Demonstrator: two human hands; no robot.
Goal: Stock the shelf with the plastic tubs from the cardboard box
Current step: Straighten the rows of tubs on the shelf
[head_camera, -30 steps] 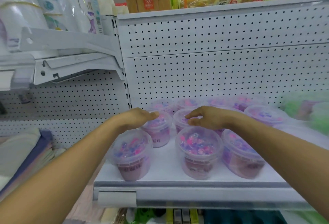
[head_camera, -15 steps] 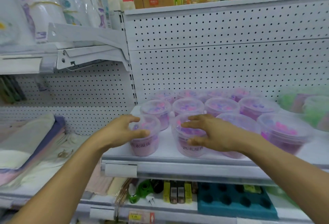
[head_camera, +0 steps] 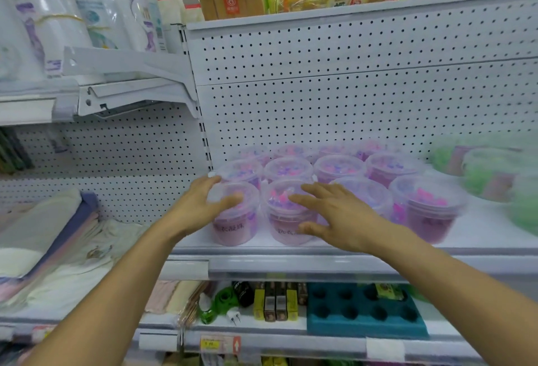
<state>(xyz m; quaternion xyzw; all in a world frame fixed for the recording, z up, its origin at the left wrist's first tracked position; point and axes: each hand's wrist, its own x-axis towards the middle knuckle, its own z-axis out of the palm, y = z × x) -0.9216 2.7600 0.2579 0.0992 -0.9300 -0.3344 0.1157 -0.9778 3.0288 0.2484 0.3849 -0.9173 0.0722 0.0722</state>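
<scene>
Gripping the front-left tub (head_camera: 235, 217) on the shelf (head_camera: 480, 228) with left hand (head_camera: 201, 205) curled round its rim, right hand (head_camera: 334, 214) hovering spread over its neighbour (head_camera: 286, 220); likely light, smooth, thin-walled, best held below the lid.

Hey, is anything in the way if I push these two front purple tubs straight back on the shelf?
Yes. A second row of purple tubs stands directly behind the two front tubs, leaving little visible gap.
</scene>
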